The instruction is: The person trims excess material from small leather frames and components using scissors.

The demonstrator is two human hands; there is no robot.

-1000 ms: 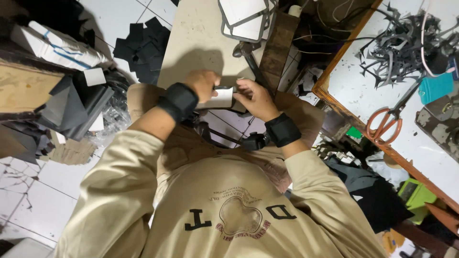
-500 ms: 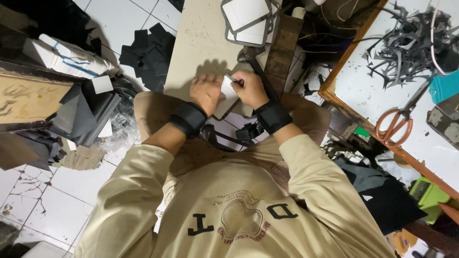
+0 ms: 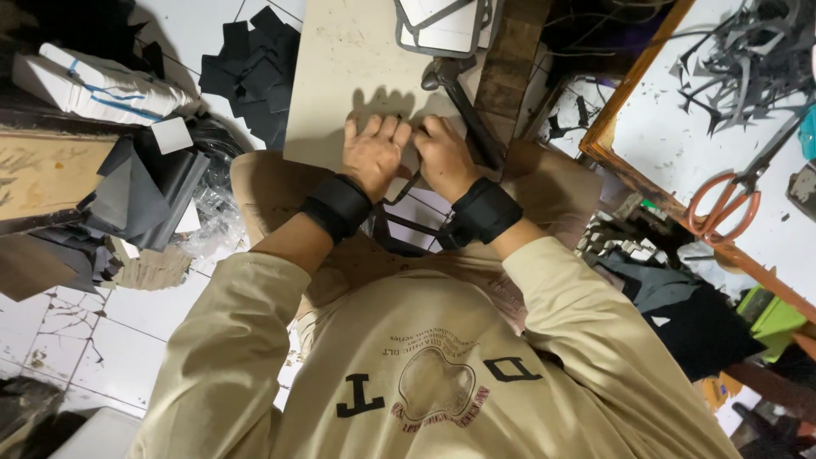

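Both hands pressed flat, fingers spread, grasping nothing, at the board's (image 3: 340,76) near edge: left hand (image 3: 374,157), right hand (image 3: 442,157). Bare board lay beyond; anything underneath stayed hidden.

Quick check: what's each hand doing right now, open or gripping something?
Left hand: open, fingers spread, pressed flat on the beige board.
Right hand: curled, fingertips down on the board beside the left; whether it grips anything cannot be told.
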